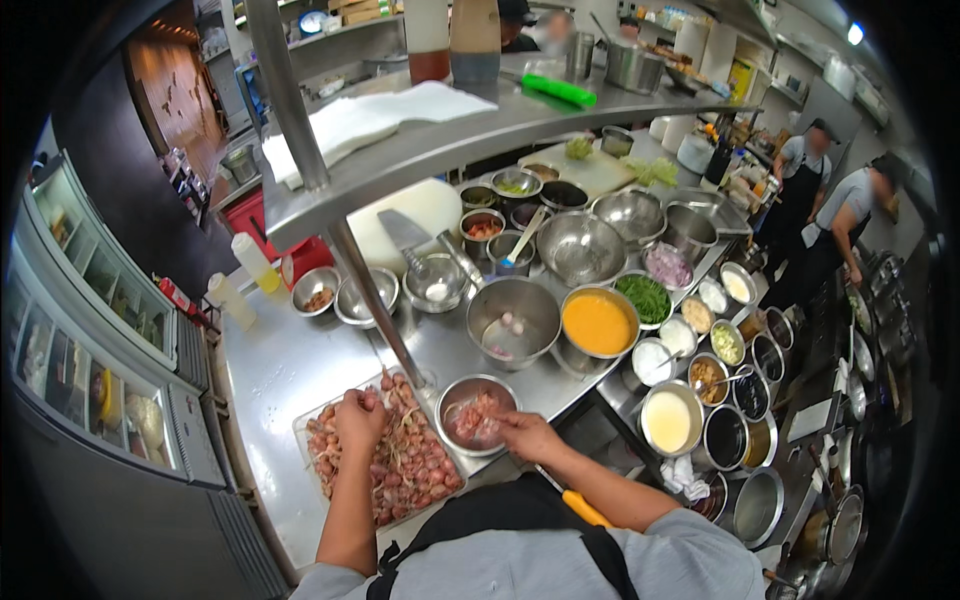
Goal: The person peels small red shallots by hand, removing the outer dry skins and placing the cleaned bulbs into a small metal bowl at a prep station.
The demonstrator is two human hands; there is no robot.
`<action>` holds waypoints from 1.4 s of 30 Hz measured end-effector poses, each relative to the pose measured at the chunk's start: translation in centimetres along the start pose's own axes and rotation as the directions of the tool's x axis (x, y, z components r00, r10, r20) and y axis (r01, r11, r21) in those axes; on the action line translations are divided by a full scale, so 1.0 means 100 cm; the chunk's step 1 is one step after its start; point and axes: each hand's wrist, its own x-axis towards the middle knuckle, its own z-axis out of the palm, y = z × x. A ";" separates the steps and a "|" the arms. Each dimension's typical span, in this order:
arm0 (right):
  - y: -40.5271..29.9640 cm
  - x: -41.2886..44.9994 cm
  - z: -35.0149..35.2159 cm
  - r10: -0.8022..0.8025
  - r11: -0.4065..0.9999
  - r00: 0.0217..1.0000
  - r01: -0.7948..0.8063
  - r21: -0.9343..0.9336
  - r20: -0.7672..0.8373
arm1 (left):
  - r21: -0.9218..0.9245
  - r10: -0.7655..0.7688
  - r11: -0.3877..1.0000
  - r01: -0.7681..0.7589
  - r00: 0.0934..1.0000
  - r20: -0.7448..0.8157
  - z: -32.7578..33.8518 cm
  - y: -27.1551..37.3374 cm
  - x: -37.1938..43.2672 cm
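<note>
My left hand is over a clear tray heaped with unpeeled shallots, some with dry roots and stems. Between its fingertips is a pinkish shallot, partly covered by the fingers. My right hand is at the right rim of a small steel bowl of shallot skins. Its fingers are drawn together; whether anything is pinched in them is unclear. Behind that bowl, a deeper steel bowl has a few peeled shallots at its bottom. A yellow-handled knife lies by my right forearm.
A metal post rises from the steel table between tray and bowls, holding an overhead shelf. Orange sauce, chopped greens and several condiment containers stand to the right. A cleaver lies at the back. Two co-workers stand far right.
</note>
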 end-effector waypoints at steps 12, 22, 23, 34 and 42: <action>-0.037 -0.013 0.009 0.021 0.977 0.985 -0.057 0.204 0.174 | -0.760 0.010 0.604 0.238 0.952 0.306 0.056 0.077 -0.067; -0.041 -0.009 0.002 -0.047 0.972 0.976 -0.004 0.234 0.212 | -0.798 0.075 0.490 0.352 0.895 0.441 0.052 0.087 -0.078; -0.040 -0.009 0.002 -0.069 0.970 0.973 0.014 0.242 0.220 | -0.794 0.102 0.508 0.334 0.892 0.440 0.055 0.083 -0.078; -0.028 -0.001 0.006 -0.298 0.954 0.949 0.293 0.061 0.102 | -0.753 0.151 0.537 0.379 0.835 0.529 0.044 0.095 -0.084; -0.041 -0.004 0.011 0.000 0.953 0.983 -0.055 0.299 0.182 | -0.739 0.181 0.666 0.098 0.941 0.287 0.033 0.101 -0.093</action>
